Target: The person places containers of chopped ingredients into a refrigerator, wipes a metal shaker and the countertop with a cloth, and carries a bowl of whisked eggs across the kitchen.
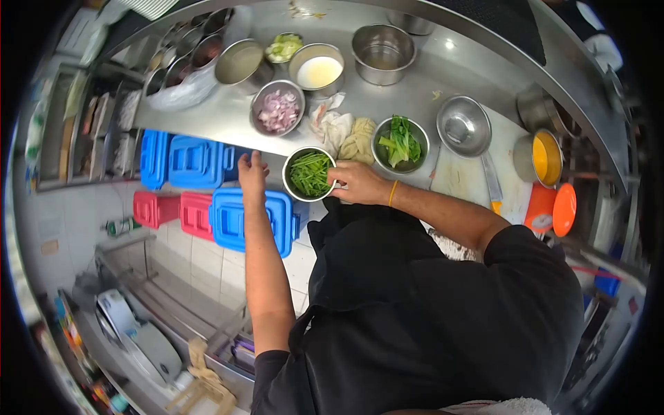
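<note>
My right hand (346,181) grips the rim of a metal bowl (288,181) filled with cut green vegetable pieces (310,173), at the counter's front edge. To the left of that bowl, my left hand (253,170) is raised, its fingers apart and nothing in them. Just above is a metal bowl of chopped purple onion (279,111). Crumpled cloths (335,130) lie between it and a bowl of leafy greens (401,143).
Along the counter (207,119) are a pot with pale liquid (319,71), a deep pot (383,55), and a ladle-like metal pan (463,126) on a cutting board (460,181). An orange-filled pot (544,158) stands right. Blue lidded bins (252,221) sit below.
</note>
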### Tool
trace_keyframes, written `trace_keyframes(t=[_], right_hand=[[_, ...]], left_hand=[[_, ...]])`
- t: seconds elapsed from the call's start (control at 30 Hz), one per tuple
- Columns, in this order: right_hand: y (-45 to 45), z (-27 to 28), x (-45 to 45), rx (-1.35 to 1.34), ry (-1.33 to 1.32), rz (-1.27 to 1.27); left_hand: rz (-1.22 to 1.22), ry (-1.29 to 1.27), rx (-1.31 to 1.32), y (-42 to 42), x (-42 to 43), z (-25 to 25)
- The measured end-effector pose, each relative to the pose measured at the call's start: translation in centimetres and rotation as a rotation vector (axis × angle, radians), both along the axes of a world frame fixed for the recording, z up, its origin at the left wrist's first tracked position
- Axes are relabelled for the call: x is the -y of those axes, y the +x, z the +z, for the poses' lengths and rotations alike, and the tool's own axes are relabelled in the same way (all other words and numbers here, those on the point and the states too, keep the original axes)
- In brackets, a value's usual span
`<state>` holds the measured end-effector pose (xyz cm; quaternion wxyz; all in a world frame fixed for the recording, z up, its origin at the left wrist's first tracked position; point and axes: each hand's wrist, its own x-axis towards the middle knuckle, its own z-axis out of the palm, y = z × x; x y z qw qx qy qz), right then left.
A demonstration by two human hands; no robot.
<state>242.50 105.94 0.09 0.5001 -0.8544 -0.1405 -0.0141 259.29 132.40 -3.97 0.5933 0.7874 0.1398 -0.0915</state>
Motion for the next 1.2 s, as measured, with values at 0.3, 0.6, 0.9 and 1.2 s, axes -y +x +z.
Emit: trace_keyframes(t=[0.3,0.6,0.9,1.2], right_hand=[[5.4,-1.0,-1.8,-0.112,-0.132,-0.203],[12.5,-2.1,-3.7,-0.102,-0.221,-0.212],[24.9,6.9,2.6,0.119,-0.598,-0.554],[42.6,-0.7,10.4,-0.577,-0.765,-0.491]], left_hand=[[-0.309,0.055,-0.113,11.9,0.1,-3.3],[-0.187,-0.144,-0.053,15.0,-12.1,-1.7],[0.039,-0.267,-0.027,15.2,-13.9,-1.4],[0.067,-0.349,0.030,18.1,-8.0,-1.7]])
